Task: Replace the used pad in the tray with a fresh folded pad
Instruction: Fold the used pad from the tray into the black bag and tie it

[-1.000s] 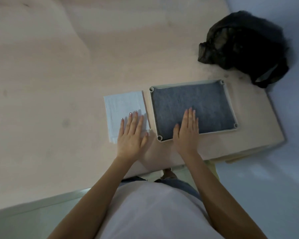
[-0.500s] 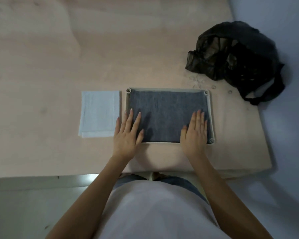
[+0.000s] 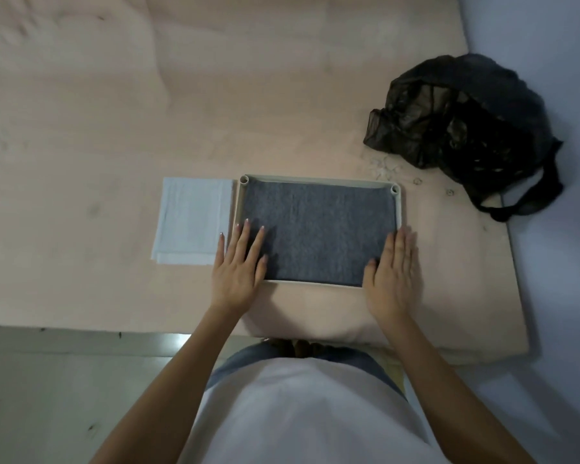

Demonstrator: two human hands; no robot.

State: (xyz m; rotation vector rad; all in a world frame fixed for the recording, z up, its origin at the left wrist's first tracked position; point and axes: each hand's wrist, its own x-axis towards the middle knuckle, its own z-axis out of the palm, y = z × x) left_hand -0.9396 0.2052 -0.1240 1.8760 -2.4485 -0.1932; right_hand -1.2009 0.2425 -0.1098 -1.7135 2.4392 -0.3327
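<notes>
- Peach-coloured, padded and soft-looking, the mattress (image 3: 114,128) carries everything; I judge it a low bed rather than a worktop, chosen so the person can stand at its near edge and reach down.
- Black and crumpled, the plastic bag (image 3: 462,118) lies at about 2 o'clock from the tray, well apart, its mouth gaping; probably it waits to take the soiled pad.
- Pale-rimmed, the tray (image 3: 315,178) sits square in front of the person, long side across.
- Grey and fuzzy, the used pad (image 3: 318,229) fills the tray floor edge to edge, not yet lifted.
- White, the fresh folded pad (image 3: 191,219) lies just beside the tray at 9 o'clock, close at hand for the swap.
- At the tray's 7 o'clock corner, the left hand (image 3: 236,269) lies flat, fingers (image 3: 258,242) straight and spread over rim and grey pad, gripping nothing.
- At the 5 o'clock corner, the right hand (image 3: 394,272) lies flat too, fingers together along the rim, holding nothing; both seem to steady the tray.
- No brand, label or writing is readable anywhere.
</notes>
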